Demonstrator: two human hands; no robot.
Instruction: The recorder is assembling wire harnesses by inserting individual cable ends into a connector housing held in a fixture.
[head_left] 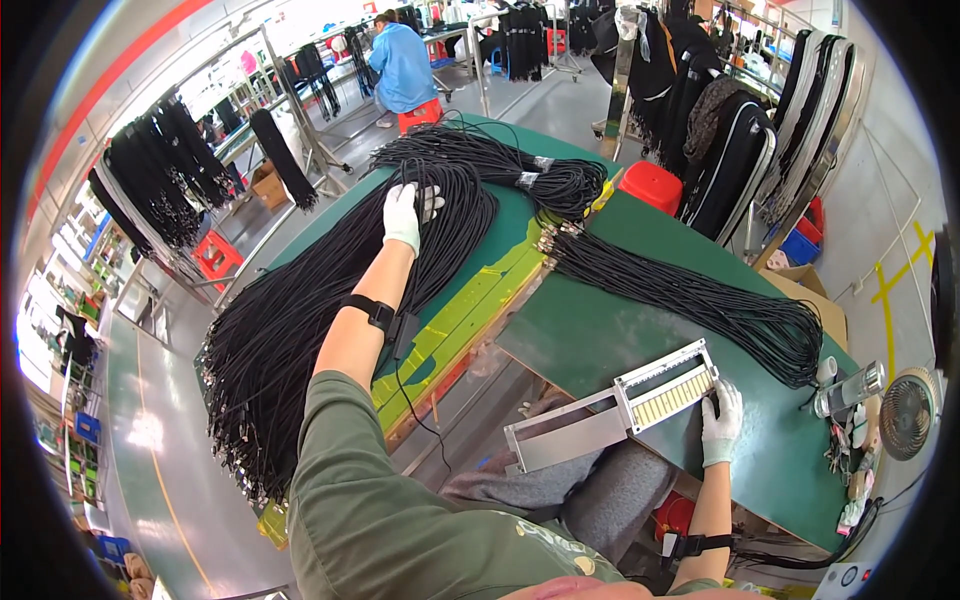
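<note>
My left hand (403, 215), in a white glove, lies on a large pile of long black cables (300, 310) on the left of the table. Its fingers are spread, and dark strands cross between palm and fingertips. Also gloved in white, my right hand (720, 424) rests on the table by the right end of a metal frame fixture (610, 412). Its fingers are apart, the tips close against that end. A row of pale yellow-cream blocks (672, 400) fills the fixture's right section; its left section is a plain metal tray, reaching over the table edge above my lap.
Tied cable coils (560, 188) sit at the far side. Another cable bundle (690, 295) crosses the green table (590, 330). A small fan (908, 415) and a clear cylinder (850, 390) stand at right. A red stool (650, 187) is beyond; a person in blue (402, 68) sits farther off.
</note>
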